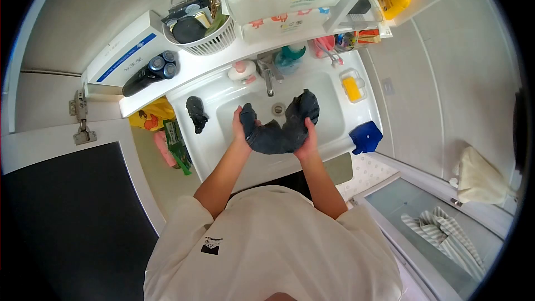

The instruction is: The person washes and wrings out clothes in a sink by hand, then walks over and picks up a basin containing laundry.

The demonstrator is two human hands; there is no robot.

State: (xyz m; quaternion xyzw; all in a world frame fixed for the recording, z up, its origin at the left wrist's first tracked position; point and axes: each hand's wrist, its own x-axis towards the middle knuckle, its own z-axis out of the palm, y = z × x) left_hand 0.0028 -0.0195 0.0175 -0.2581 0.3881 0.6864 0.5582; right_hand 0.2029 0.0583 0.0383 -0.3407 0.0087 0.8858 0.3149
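Observation:
Over the white sink [332, 103], a dark grey cloth garment [276, 138] hangs in a U-shaped sag between my two hands. My left hand [240, 127] grips its left end. At the other side my right hand [308, 144] holds the bunched right end, which sticks up toward the tap [269, 81]. The garment's exact kind does not show. The drain [278, 109] is visible just beyond it. On the sink's left ledge lies a small crumpled black cloth [195, 113], touched by neither hand.
Yellow soap [351, 88] sits in a dish on the right ledge, near a folded blue cloth [366, 137]. Behind the basin stand a white pump bottle [243, 71] and a teal bottle [290, 57]. An electric shaver [149, 72] and basket [217, 40] occupy the shelf. A cabinet door [83, 150] hangs open at left.

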